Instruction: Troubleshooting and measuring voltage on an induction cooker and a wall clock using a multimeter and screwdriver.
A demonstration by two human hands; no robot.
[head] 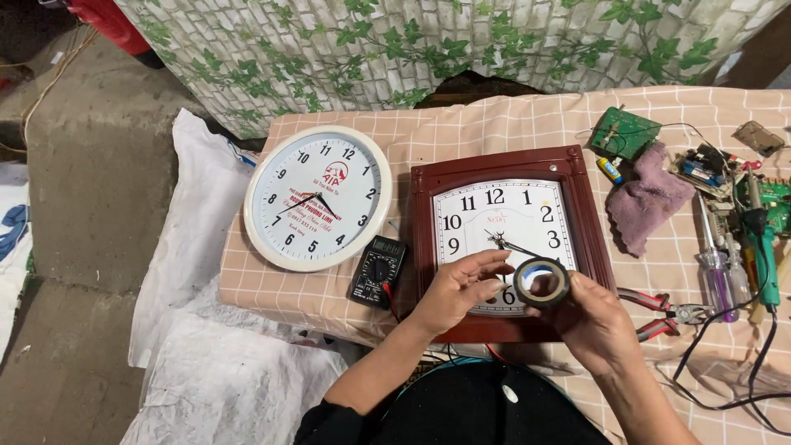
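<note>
Cloth in a pale pink check covers the desk [511,124], which stands on a grey concrete floor [91,206] beside crumpled white woven sacks [222,379], with a leaf-printed brick-pattern sheet [428,41] hanging behind. 2 clocks lie flat: a round white-rimmed clock [318,198] and a square clock [511,239] in a glossy dark red frame. Between them sits a small black multimeter [377,271]. Over the square clock, the right hand [595,325] grips a shiny black tape roll [540,282], fingers closed on its rim, while the left hand [456,290] pinches its near edge. A mauve rag [647,202], green circuit boards [624,132], red-handled pliers [663,311] and clear-handled screwdrivers [717,276] lie at the right.
</note>
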